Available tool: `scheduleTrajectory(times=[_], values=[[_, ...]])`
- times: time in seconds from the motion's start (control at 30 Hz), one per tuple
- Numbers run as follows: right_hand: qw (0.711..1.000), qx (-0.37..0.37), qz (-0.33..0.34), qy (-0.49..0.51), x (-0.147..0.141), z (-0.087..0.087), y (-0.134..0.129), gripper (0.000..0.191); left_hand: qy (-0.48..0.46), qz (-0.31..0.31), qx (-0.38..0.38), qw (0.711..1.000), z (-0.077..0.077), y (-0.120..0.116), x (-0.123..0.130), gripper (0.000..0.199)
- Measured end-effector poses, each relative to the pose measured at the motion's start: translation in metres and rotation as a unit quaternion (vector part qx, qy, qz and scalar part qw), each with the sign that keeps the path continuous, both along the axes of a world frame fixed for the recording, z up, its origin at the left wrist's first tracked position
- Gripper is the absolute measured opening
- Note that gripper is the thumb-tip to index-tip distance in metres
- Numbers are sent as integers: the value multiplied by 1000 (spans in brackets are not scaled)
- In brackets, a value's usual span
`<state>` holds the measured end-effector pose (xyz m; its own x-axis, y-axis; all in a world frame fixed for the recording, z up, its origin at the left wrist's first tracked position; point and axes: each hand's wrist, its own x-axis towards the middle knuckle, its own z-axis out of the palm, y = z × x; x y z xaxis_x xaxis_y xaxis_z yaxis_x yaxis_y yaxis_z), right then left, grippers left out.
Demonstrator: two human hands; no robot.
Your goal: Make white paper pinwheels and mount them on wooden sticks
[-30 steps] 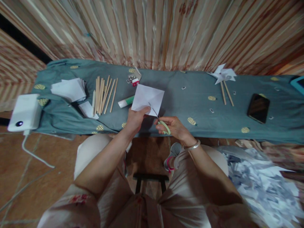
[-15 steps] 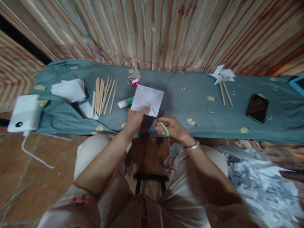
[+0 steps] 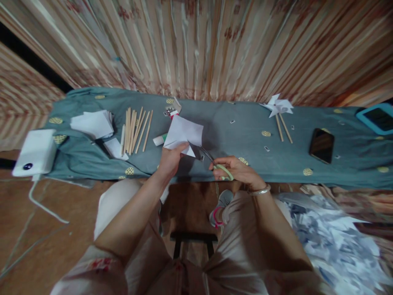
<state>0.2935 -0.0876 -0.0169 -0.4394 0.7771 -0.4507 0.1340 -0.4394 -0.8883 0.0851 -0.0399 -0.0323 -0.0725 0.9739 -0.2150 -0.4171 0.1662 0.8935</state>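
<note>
My left hand (image 3: 172,159) pinches the lower edge of a white square of paper (image 3: 186,131), thumb on top. A slit runs in from the paper's lower right corner, and the two flaps beside it stand apart. My right hand (image 3: 236,169) grips scissors with light green handles (image 3: 224,172); their blades point up and left, close to the paper's right side and apart from it. Behind the paper, partly covered, lie a glue stick (image 3: 159,140) and a small open box of metal pins (image 3: 172,112).
Left on the cloth-covered table (image 3: 215,119) are a paper stack (image 3: 93,124), several wooden sticks (image 3: 135,131) and a white device with a cable (image 3: 35,153). To the right lie paper pinwheels (image 3: 278,105), a phone (image 3: 321,145) and a blue-framed device (image 3: 376,119). Paper scraps (image 3: 340,241) fill a bag below.
The scissors have come out of the paper and moved right with my right hand. The slit has opened, its flaps now apart. My left hand has shifted slightly left and down.
</note>
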Motion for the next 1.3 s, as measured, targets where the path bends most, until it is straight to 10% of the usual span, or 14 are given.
scheduleTrajectory(times=[0.37, 1.3], values=[[953, 166, -255, 8, 4, -1, 19, 57, 79, -82, 23, 993, -6, -16, 1, 33], [900, 215, -380, 21, -8, -11, 49, 41, 239, -159, 68, 955, -7, -22, -21, 19]])
